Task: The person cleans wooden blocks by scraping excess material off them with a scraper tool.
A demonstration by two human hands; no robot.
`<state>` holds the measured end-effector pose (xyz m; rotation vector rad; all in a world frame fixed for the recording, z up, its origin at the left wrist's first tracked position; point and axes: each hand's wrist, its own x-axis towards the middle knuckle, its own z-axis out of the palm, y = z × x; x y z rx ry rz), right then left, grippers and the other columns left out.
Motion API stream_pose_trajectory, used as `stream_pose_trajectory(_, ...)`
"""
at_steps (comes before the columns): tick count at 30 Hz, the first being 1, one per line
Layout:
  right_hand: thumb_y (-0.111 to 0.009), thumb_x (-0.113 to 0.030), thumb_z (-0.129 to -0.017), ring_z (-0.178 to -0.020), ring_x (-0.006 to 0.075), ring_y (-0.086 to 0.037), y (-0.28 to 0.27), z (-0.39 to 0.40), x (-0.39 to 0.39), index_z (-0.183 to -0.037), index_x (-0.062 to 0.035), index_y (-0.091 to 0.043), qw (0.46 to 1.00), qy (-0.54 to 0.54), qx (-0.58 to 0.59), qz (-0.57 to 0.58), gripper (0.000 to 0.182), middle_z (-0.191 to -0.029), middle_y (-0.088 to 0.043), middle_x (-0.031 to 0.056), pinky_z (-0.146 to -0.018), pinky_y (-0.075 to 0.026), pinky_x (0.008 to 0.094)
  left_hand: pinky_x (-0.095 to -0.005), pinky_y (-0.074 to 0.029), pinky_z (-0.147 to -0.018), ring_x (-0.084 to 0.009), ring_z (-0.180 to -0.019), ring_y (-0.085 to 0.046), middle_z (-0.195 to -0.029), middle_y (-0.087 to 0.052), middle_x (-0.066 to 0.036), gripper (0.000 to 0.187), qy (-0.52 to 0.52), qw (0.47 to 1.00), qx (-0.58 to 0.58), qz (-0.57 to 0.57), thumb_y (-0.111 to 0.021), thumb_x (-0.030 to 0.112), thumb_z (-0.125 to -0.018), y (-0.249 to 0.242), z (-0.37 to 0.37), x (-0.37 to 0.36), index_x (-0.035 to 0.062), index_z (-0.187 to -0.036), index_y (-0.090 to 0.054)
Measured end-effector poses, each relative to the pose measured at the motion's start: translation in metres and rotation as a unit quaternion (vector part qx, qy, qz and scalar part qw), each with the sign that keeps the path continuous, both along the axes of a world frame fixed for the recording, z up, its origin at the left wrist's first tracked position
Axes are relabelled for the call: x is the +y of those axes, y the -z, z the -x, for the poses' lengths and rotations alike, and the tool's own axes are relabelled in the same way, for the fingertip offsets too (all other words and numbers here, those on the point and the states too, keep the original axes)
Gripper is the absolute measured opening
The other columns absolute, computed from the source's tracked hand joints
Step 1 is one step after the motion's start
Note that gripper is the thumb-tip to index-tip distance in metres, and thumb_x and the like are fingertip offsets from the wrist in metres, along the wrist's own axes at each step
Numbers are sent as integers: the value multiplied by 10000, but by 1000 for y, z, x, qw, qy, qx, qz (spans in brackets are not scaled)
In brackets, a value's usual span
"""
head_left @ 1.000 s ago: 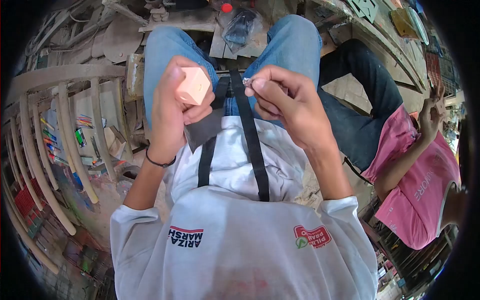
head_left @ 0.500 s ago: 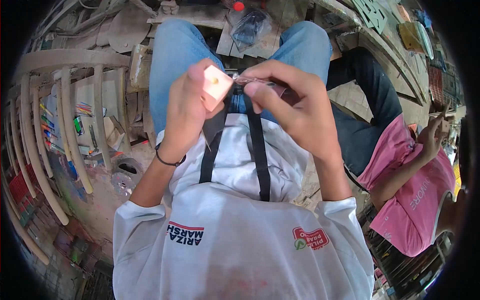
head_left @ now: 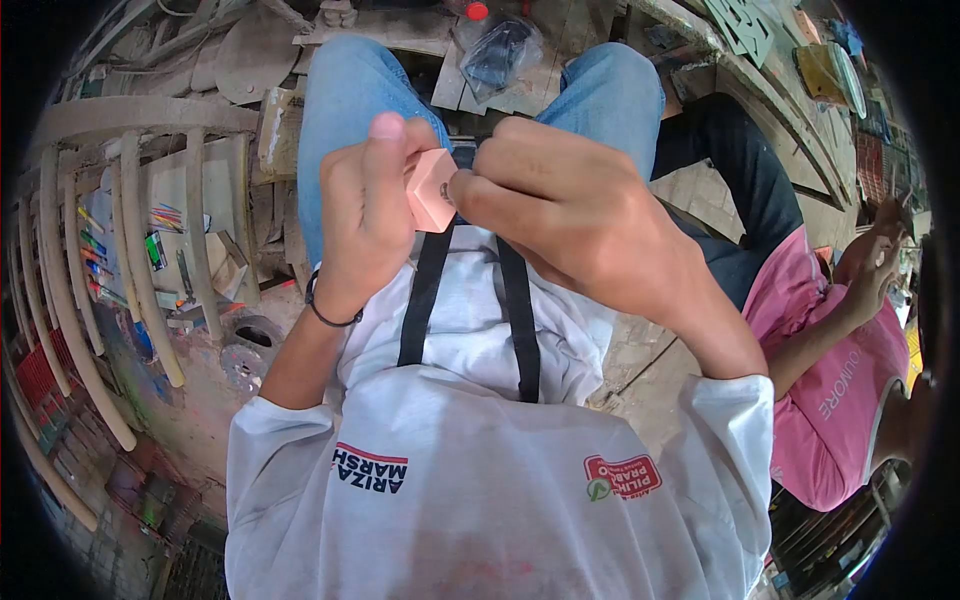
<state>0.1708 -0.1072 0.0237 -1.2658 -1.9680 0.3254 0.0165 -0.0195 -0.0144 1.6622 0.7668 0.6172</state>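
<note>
A small pale pink block (head_left: pixel 429 198) with flat, angled faces sits in the grip of my left hand (head_left: pixel 365 215), its thumb pointing up beside it. My right hand (head_left: pixel 585 205) is closed, its back towards me. The tips of its thumb and index finger meet the block's right-hand face, at a small dark round mark. Whatever those fingers pinch is hidden behind them. Both hands are held over my lap, in front of the black straps (head_left: pixel 515 310) on my white shirt.
A person in a pink shirt (head_left: pixel 835 390) sits close on my right. Left of me stands a wooden slatted frame (head_left: pixel 130 235), with pens (head_left: pixel 167 216) behind it. A clear plastic bag (head_left: pixel 500 55) with dark contents lies on boards beyond my knees.
My right hand has turned over and moved onto the block; the clear, crinkled piece in its fingers no longer shows. The block has turned in my left hand. The other person's hand has shifted.
</note>
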Motion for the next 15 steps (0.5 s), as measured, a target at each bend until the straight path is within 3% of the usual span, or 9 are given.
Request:
stream_pose_trajectory(1, -614, -1, -589, -669, 287, -541, -1, 2, 0, -822, 19, -554, 1000, 1, -9, 5, 241, -741, -533, 87, -609, -460, 368, -293, -374, -490, -160, -489, -495, -546, -518, -88, 563, 1, 1000, -1, 0, -247, 312, -993, -1, -1, 0, -38, -652, -527)
stream_pose_trajectory(3, -606, 10, -599, -661, 289, -542, 13, 8, 1, -813, 21, -547, 999, 24, 22, -10, 222, -735, -532, 92, -600, -458, 372, -245, -288, -506, -86, -537, -400, -588, -452, -5, 592, -15, 1000, 16, -22, -212, 421, -988, -2, -2, -2, 12, -659, -486)
stream_pose_trajectory(5, -598, 21, -610, -654, 291, -542, 20, 11, 2, -805, 24, -540, 997, 45, 51, -27, 203, -730, -531, 98, -592, -455, 376, -248, -296, -506, -90, -539, -409, -586, -458, -14, 587, -22, 998, 15, -51, -208, 404, -988, -2, -5, -2, 3, -662, -486)
stream_pose_trajectory(7, -629, 42, -742, -571, 268, -543, 22, 16, -3, -839, 4, -574, 991, 106, 82, 20, 118, -688, -538, 127, -512, -433, 327, -250, -304, -506, -94, -541, -417, -584, -463, -24, 582, -29, 997, 19, -72, -203, 386, -989, 1, -4, -3, -6, -666, -485)
stream_pose_trajectory(9, -610, 18, -783, -541, 223, -529, 24, 21, -5, -843, 3, -578, 983, 130, 120, 55, 69, -667, -542, 99, -493, -415, 308, -317, -389, -470, -244, -489, -517, -571, -506, -116, 397, -26, 990, -13, -141, -331, 167, -971, 9, -3, 1, -22, -681, -527)
stream_pose_trajectory(11, -590, -7, -824, -511, 179, -516, 23, 22, -8, -847, 3, -582, 970, 160, 158, 90, 26, -647, -546, 72, -474, -397, 290, -319, -390, -469, -247, -493, -515, -588, -500, -114, 354, -3, 981, -27, -193, -357, 149, -961, 12, -5, 5, -18, -700, -528)
stream_pose_trajectory(13, -571, -56, -867, -479, 86, -431, 15, 20, -8, -838, 6, -581, 854, 190, 345, 339, 69, -620, -508, 11, -432, -316, 236, -322, -392, -468, -250, -496, -512, -606, -495, -112, 311, 23, 968, -44, -245, -383, 132, -951, 14, -7, 8, -13, -718, -529)
stream_pose_trajectory(14, -571, -56, -867, -479, 86, -431, 15, 16, -9, -838, 6, -581, 854, 195, 344, 338, 69, -620, -508, 11, -432, -316, 236, -322, -393, -471, -246, -497, -507, -615, -488, -107, 293, 62, 961, -52, -264, -404, 138, -945, 13, -7, 11, -9, -722, -524)
stream_pose_trajectory(15, -571, -68, -874, -483, 58, -387, 16, 10, -8, -833, 8, -578, 723, 162, 517, 428, 87, -611, -475, -11, -428, -282, 217, -322, -394, -473, -242, -497, -502, -624, -482, -102, 277, 101, 952, -59, -283, -425, 144, -939, 13, -7, 12, -6, -726, -520)
